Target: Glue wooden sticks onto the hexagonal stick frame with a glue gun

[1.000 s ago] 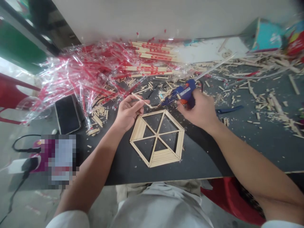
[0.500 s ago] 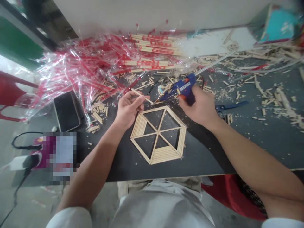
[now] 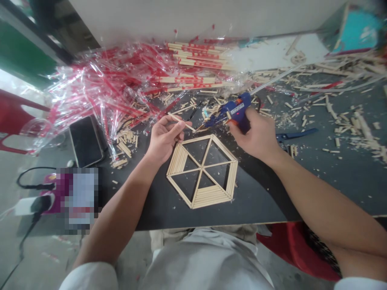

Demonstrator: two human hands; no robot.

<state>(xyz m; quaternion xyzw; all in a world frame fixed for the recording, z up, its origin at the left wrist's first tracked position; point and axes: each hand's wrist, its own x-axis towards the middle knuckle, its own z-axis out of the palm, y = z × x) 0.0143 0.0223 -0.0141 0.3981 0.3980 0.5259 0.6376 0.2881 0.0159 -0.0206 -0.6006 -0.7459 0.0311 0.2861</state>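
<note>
**Head view, current frame.**

Item 1: left hand [image 3: 165, 139], thumb and fingertips pressed together, pinching a thin wooden stick [image 3: 181, 123] near one end. The stick is held tilted across the hand, above the table and clear of the frame below.

Item 2: right hand [image 3: 255, 135], fingers closed around the grip of a blue hot glue gun [image 3: 234, 112] with an orange trigger. Its nozzle [image 3: 200, 128] points left, just beside the far end of the wooden stick; whether they touch cannot be told. A translucent glue stick [image 3: 272, 78] runs from the back of the gun toward the upper right.

Item 3: hexagonal stick frame [image 3: 210, 197], lying flat on a black tabletop [image 3: 256, 197] directly below and between both hands. It has six spokes, with two opposite sections filled by parallel sticks.

Item 4: heap of clear wrappers with red print [image 3: 102, 88] and bundled sticks [image 3: 196, 76], beyond the hands.

Item 5: black smartphone [image 3: 86, 141], left of the left hand, with cut stick pieces [image 3: 123, 147] beside it.

Item 6: blue-handled cutters [image 3: 294, 134], right of the right hand, among scattered wood offcuts [image 3: 356, 133].
</note>
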